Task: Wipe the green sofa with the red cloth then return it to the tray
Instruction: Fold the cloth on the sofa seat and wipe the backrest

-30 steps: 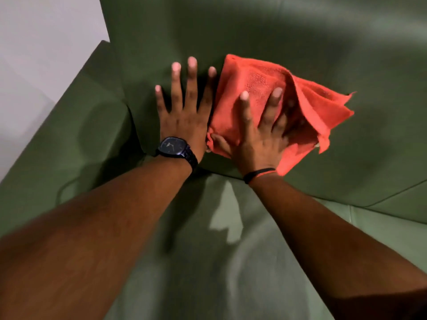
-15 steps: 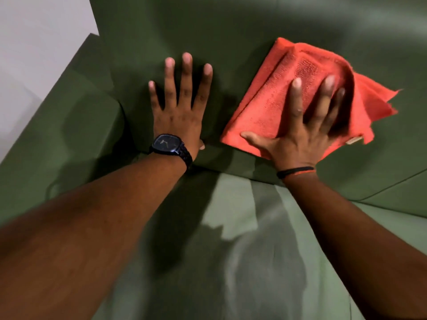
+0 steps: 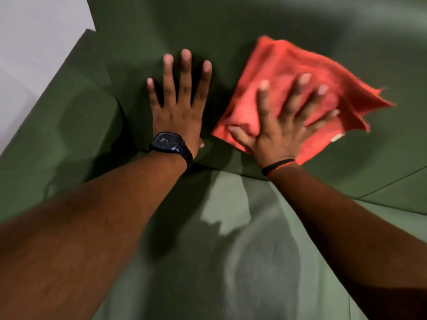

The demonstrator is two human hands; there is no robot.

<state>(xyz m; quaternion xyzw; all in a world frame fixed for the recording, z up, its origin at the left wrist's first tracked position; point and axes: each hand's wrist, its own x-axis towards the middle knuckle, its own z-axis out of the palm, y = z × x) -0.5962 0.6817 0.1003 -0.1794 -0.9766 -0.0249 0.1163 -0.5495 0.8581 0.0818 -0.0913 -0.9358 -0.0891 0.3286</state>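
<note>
The green sofa [image 3: 265,24] fills the view, backrest above and seat cushion below. The red cloth [image 3: 300,63] lies crumpled flat against the backrest, right of centre. My right hand [image 3: 282,125] presses on the cloth with fingers spread, motion-blurred. My left hand [image 3: 178,112], with a black watch at the wrist, rests flat on the backrest just left of the cloth, fingers apart and holding nothing. The tray is out of view.
The sofa's left armrest [image 3: 57,125] rises at the left, with a pale wall [image 3: 34,42] behind it. A seam between cushions [image 3: 392,181] runs at the right. The seat cushion [image 3: 231,262] stretches below my arms.
My right hand slid the red cloth rightward along the backrest, away from my left hand, then slightly back left and down. The left hand stayed planted.
</note>
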